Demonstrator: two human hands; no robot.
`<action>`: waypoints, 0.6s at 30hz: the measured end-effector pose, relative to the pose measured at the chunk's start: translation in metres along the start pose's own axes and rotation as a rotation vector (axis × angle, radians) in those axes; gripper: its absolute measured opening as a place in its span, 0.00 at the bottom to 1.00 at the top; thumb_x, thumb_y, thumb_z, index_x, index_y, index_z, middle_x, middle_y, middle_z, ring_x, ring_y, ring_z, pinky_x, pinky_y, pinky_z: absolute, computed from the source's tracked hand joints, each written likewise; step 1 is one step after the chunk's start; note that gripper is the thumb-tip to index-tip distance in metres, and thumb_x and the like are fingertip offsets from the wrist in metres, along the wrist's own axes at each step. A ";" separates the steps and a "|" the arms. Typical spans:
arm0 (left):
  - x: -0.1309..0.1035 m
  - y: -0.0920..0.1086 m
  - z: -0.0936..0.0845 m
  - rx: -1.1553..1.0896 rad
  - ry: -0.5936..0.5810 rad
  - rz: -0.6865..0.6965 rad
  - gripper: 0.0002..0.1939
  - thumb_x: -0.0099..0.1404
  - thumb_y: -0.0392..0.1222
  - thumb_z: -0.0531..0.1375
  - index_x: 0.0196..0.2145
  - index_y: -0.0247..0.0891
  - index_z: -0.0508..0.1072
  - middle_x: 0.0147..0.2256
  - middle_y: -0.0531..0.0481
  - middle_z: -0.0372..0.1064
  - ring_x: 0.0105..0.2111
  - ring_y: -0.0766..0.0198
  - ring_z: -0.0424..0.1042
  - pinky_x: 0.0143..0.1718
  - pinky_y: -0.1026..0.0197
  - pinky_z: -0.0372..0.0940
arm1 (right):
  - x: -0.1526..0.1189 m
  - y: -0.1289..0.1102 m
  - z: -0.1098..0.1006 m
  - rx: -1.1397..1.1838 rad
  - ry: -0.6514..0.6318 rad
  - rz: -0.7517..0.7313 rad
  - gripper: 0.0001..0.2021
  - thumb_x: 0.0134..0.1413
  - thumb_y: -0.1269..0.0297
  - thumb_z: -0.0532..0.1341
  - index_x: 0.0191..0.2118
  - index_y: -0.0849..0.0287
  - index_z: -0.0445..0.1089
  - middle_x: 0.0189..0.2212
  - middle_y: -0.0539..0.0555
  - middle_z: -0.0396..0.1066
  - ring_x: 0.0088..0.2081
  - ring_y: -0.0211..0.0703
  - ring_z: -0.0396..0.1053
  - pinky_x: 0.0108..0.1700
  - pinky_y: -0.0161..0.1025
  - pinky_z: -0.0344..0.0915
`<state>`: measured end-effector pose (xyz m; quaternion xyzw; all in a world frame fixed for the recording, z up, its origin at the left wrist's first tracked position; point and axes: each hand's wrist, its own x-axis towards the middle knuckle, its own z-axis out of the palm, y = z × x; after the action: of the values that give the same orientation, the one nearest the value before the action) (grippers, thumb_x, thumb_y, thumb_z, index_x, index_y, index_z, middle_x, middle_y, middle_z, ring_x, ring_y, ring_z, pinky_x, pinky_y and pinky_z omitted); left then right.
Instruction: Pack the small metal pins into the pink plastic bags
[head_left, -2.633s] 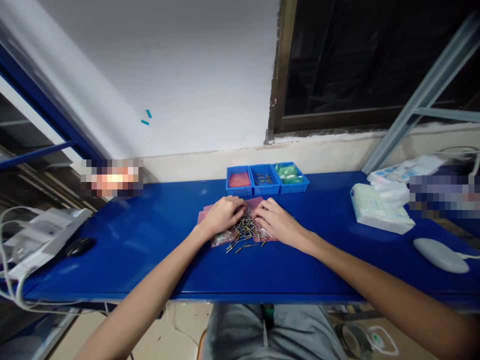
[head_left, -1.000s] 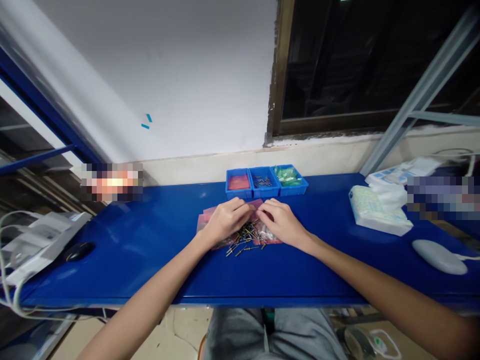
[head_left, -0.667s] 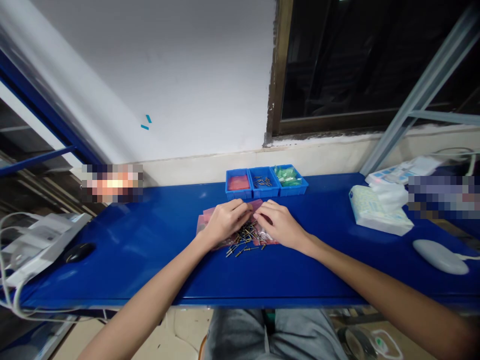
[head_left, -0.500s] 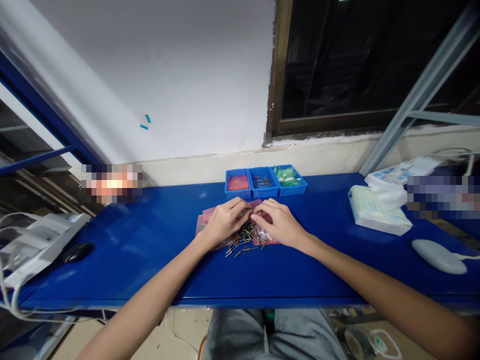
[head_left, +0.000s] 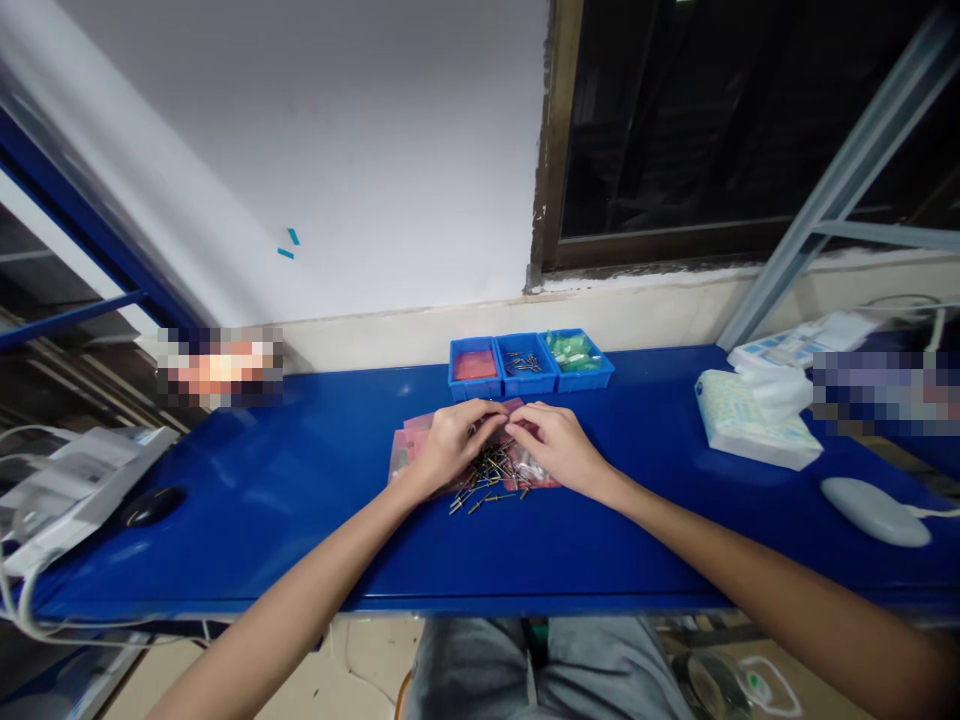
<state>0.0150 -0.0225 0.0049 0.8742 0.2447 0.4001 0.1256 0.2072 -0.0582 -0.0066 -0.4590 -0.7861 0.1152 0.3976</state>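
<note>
My left hand (head_left: 459,440) and my right hand (head_left: 556,442) meet over the middle of the table, fingertips pinched close together. They close on the upper edge of a pink clear plastic bag (head_left: 514,404); the fingers hide much of that edge. Below and between my hands lies a loose pile of blind rivets (head_left: 491,468), thin metal pins with short bodies. The pile partly covers more pink plastic bags (head_left: 405,440), which stick out past my left hand. A few rivets lie on the bare blue table (head_left: 315,520) in front.
Three joined blue bins stand behind my hands: one with pink bags (head_left: 475,366), one with rivets (head_left: 525,362), one with green-tinted bags (head_left: 574,352). At right are a tissue pack (head_left: 757,420) and a white mouse (head_left: 876,512); at left, a black mouse (head_left: 153,506) and white cabled devices (head_left: 82,480).
The fingers of both hands have shifted slightly at the bag's edge, the left fingertips now straighter. The rivets and bins stay put; the view has drifted a little.
</note>
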 end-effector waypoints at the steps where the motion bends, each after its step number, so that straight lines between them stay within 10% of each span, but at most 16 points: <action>1: 0.000 -0.001 0.000 0.004 0.005 -0.007 0.07 0.71 0.38 0.57 0.42 0.36 0.75 0.38 0.48 0.77 0.36 0.64 0.76 0.39 0.61 0.70 | 0.000 0.000 0.000 -0.007 0.005 -0.010 0.07 0.63 0.70 0.59 0.34 0.57 0.74 0.32 0.51 0.75 0.35 0.42 0.69 0.39 0.38 0.61; 18: -0.003 -0.008 0.003 0.132 0.035 0.061 0.08 0.72 0.37 0.55 0.43 0.34 0.74 0.37 0.45 0.72 0.36 0.63 0.71 0.39 0.59 0.69 | -0.002 -0.002 -0.002 -0.016 0.071 -0.028 0.06 0.62 0.70 0.57 0.35 0.56 0.71 0.33 0.51 0.74 0.36 0.42 0.69 0.41 0.39 0.63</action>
<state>0.0132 -0.0174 -0.0026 0.8805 0.2461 0.4018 0.0511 0.2080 -0.0616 -0.0046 -0.4551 -0.7786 0.0868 0.4232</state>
